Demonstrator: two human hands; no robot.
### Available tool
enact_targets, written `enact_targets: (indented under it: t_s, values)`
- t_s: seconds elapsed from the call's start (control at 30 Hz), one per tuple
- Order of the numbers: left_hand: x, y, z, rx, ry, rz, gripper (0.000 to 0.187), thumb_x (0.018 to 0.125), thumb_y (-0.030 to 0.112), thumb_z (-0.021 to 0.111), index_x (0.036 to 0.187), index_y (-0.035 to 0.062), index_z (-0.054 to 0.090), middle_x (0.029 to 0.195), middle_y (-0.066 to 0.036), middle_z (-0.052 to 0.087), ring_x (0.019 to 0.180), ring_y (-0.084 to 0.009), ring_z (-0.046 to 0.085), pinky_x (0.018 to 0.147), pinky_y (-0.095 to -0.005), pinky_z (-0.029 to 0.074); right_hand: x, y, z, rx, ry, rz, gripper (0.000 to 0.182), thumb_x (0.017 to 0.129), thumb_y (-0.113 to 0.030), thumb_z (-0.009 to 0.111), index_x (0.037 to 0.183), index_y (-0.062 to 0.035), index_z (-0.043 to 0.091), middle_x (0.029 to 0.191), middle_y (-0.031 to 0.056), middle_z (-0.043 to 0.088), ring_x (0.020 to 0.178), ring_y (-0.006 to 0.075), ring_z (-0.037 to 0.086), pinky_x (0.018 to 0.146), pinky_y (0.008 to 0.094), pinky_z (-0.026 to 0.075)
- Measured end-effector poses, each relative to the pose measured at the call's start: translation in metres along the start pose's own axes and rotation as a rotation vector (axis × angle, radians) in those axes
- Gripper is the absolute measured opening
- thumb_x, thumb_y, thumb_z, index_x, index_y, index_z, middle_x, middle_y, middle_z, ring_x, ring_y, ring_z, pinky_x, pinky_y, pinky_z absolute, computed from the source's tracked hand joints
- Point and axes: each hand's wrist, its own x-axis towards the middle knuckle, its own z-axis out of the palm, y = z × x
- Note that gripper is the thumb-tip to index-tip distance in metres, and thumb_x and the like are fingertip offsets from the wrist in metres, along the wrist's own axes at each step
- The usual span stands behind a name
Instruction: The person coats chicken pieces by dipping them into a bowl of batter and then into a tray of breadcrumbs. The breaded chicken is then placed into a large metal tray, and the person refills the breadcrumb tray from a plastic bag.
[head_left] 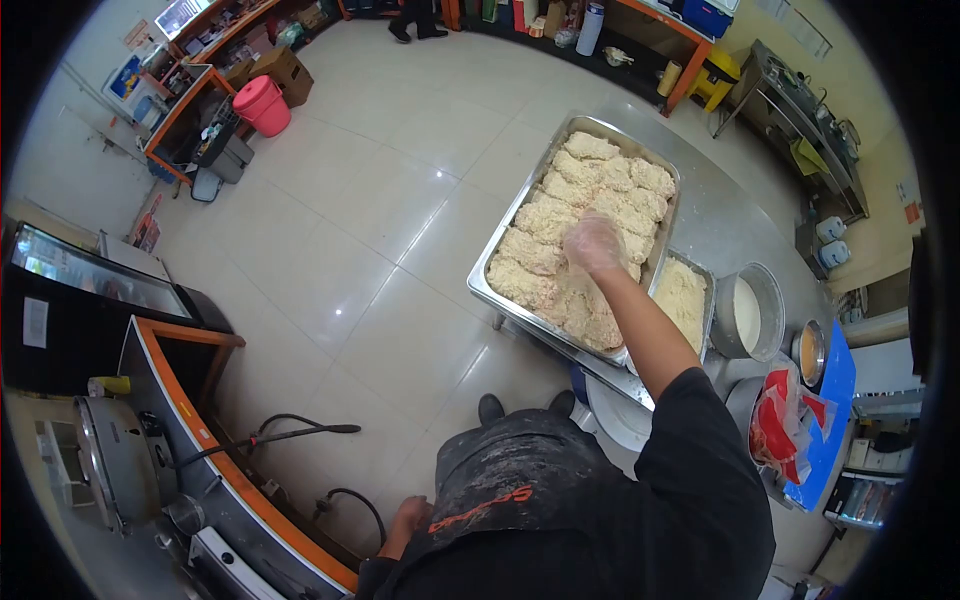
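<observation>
A large steel tray [480,285] sits on a steel table [725,225], filled with several pale breaded pieces [545,215]. My right hand [594,244], in a clear plastic glove, reaches out and rests flat on the breaded pieces near the tray's middle, fingers spread. Whether it grips one I cannot tell. My left hand [409,515] hangs low by my side, next to an orange-edged counter [215,445]. It touches nothing I can see, and its fingers look loosely curled.
Right of the big tray stand a smaller tray of crumbs [683,298], a pot of white liquid [750,312], a bowl of orange liquid [809,352] and a red-and-white bag [782,425]. A hose [290,432] lies on the tiled floor. A pink bucket [263,104] stands far left.
</observation>
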Motion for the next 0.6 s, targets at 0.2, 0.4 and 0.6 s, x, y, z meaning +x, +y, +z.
enact_targets:
  t_s: [0.2,0.4,0.6]
  values:
    - [0.028,-0.028,-0.018,0.316,-0.039,0.229,0.035,0.095,0.023,0.042,0.073,-0.0005,0.055,0.065,-0.015,0.054,0.057,-0.0262,0.053,0.054,-0.0420,0.040,-0.006,-0.038,0.049,-0.188,0.051,-0.578,0.063,0.096,-0.038,0.037,0.143,0.0049,0.037,0.151,0.0253,0.032,0.142,0.0346,0.029,0.117,0.0424,0.022]
    - [0.109,-0.073,-0.040,0.250,0.145,0.120,0.040,0.095,0.022,0.047,0.119,-0.0081,0.059,0.105,-0.025,0.066,0.095,-0.0337,0.067,0.081,-0.0465,0.052,-0.006,-0.061,-0.011,-0.324,-0.344,-0.469,0.077,0.098,-0.045,0.033,0.149,0.0108,0.015,0.158,0.0253,0.014,0.148,0.0341,0.016,0.120,0.0425,0.015]
    - [0.089,-0.025,-0.034,0.224,0.100,0.077,0.039,0.093,0.028,0.051,0.110,-0.0065,0.060,0.094,-0.020,0.067,0.080,-0.0298,0.068,0.064,-0.0429,0.053,-0.017,-0.072,-0.063,-0.153,-0.401,-0.270,0.072,0.097,-0.050,0.037,0.138,0.0100,0.042,0.146,0.0259,0.041,0.138,0.0339,0.037,0.116,0.0415,0.026]
